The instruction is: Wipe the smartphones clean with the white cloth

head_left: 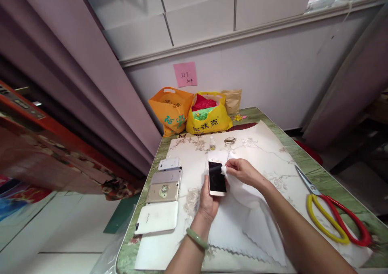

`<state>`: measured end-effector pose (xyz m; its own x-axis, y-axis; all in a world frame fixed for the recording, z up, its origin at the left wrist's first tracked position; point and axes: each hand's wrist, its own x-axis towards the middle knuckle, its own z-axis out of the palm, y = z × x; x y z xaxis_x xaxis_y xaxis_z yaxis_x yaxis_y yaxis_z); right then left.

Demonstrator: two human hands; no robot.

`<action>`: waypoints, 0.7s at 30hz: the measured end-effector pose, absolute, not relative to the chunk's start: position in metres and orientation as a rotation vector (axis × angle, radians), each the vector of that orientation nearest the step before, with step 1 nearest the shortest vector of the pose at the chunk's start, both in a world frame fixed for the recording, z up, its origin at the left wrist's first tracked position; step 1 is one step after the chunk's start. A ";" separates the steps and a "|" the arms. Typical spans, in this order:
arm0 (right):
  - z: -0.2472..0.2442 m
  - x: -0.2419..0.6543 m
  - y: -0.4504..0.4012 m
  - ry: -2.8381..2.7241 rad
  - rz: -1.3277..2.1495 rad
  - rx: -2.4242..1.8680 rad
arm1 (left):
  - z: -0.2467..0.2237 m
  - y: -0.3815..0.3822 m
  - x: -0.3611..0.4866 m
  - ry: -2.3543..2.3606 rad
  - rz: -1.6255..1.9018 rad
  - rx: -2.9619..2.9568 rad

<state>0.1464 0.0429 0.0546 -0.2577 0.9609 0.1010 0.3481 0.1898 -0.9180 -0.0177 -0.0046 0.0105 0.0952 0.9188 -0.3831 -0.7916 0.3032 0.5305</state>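
Observation:
My left hand is wrapped round the lower part of a smartphone with a dark screen and a pale gold frame, screen facing up. Between the pinched fingertips of my right hand is a small white wad, which meets the right side of the screen. Whether it is cotton or cloth I cannot tell. Under both hands spreads a white cloth with a zigzag edge. To the left, several phones lie back up in a column, the nearest a white phone.
Large scissors with yellow and red handles lie at the right. Beyond the phone stand a small clear bottle and a thin wire-like item. An orange bag, a yellow bag and a brown pouch line the table's back.

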 end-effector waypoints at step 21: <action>0.010 0.108 0.026 -1.478 0.519 -1.114 | 0.008 -0.005 -0.026 0.626 1.279 0.143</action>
<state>0.1078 0.0259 0.0096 0.1070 0.8526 0.5115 0.3458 0.4504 -0.8231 -0.0261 -0.0051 0.0077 0.1478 0.9226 -0.3562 -0.8476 0.3037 0.4351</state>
